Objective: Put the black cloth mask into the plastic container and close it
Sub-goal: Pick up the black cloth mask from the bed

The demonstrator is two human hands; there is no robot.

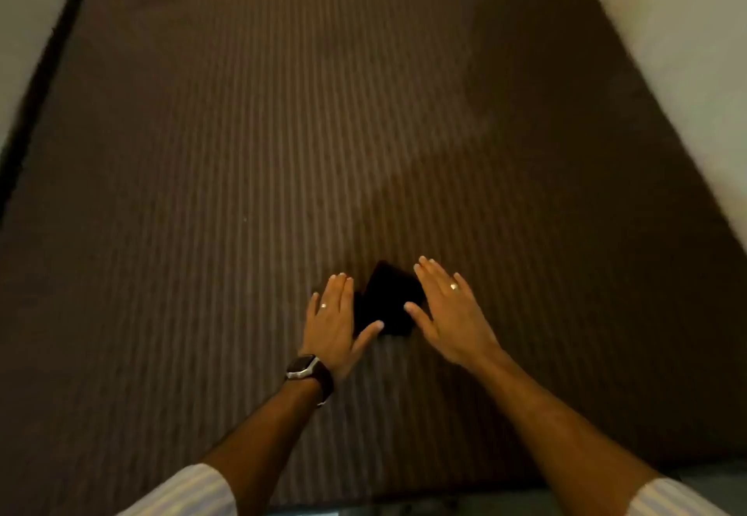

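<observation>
The black cloth mask [388, 299] lies folded flat on a brown striped bedsheet [283, 151], low in the middle of the view. My left hand [333, 323] rests flat on the mask's left edge, fingers together, thumb spread onto the cloth. My right hand [450, 313] lies flat at the mask's right edge, thumb tip touching it. Neither hand grips the mask. Parts of the mask sit hidden under both hands. No plastic container is in view.
The striped sheet fills most of the view. A pale wall [667, 50] runs along the right edge of the bed. At the left, a dark frame edge [44, 83] borders a pale floor [20, 30].
</observation>
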